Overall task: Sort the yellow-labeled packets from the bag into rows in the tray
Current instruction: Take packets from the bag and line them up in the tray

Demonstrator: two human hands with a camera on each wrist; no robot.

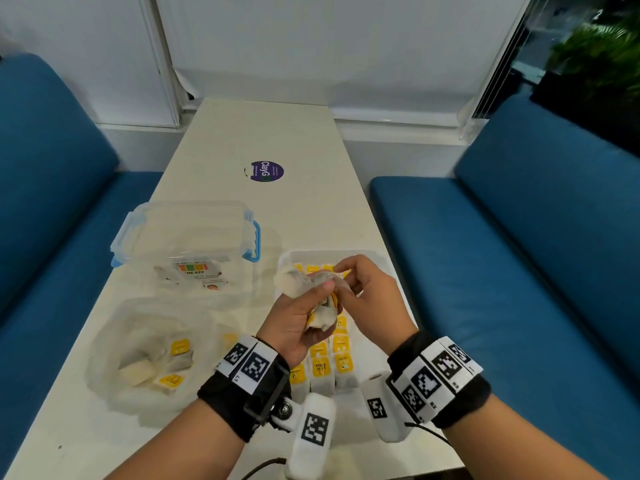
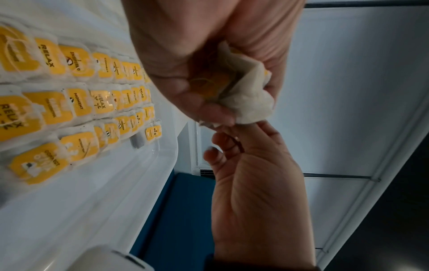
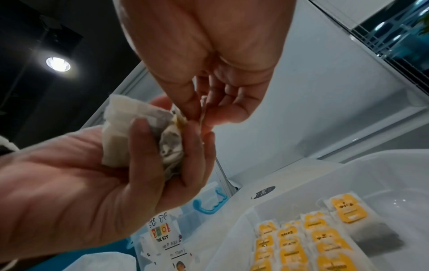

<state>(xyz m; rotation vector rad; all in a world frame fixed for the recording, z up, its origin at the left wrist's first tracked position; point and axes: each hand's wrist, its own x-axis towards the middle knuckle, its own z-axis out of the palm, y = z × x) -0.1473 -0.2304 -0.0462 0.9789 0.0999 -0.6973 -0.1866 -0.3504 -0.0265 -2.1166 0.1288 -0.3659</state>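
Tray's (image 1: pixel 389 259) far right end open, clear box (image 1: pixel 187 237) left

Head view down; wrist views close, upward.

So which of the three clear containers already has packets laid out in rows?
The tray under both hands, right of the others. Its yellow-labeled packets lie in neat rows; the bag holds a loose heap, and the lidded box has none.

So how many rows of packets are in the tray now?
3, running lengthwise in the tray: left row, middle row, right row. Parts are hidden in the head view; the left wrist view shows no fourth.
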